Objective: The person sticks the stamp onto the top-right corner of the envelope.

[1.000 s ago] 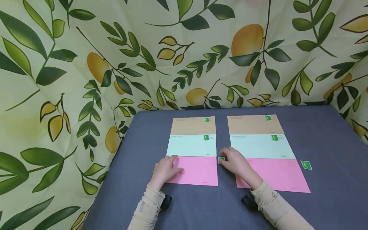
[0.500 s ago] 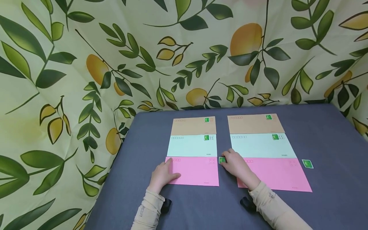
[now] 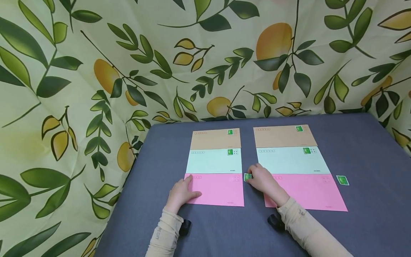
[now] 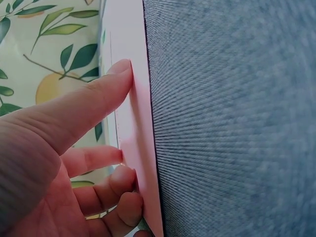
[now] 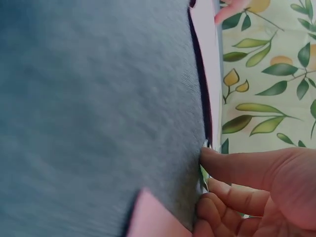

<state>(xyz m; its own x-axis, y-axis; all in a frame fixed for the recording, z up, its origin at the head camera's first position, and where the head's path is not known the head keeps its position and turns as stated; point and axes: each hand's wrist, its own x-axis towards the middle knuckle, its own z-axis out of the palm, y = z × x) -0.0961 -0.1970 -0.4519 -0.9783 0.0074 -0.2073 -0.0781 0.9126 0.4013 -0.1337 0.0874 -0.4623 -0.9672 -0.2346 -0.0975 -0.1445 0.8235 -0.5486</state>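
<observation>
My left hand (image 3: 181, 194) rests on the left side of the left pink envelope (image 3: 218, 189). In the left wrist view its thumb and fingertips touch the pink paper (image 4: 134, 113), spread apart. A small green stamp (image 3: 247, 176) lies in the gap between the two rows of envelopes. My right hand (image 3: 264, 182) pinches this stamp at its right edge, thumb and forefinger together. From the right wrist, only a sliver of the stamp (image 5: 204, 178) shows between thumb and fingers, close to the table. My right forearm crosses the left end of the right pink envelope (image 3: 305, 192).
Above each pink envelope lie a mint envelope (image 3: 208, 164) and a brown envelope (image 3: 210, 142), with green stamps at their upper right. Another loose stamp (image 3: 342, 180) lies right of the right pink envelope. A leaf-patterned curtain (image 3: 179, 82) hangs behind the dark blue table (image 3: 224, 235).
My left hand has slid slightly down and left on the pink envelope. The right hand stays at the stamp, almost still. The view has shifted slightly.
</observation>
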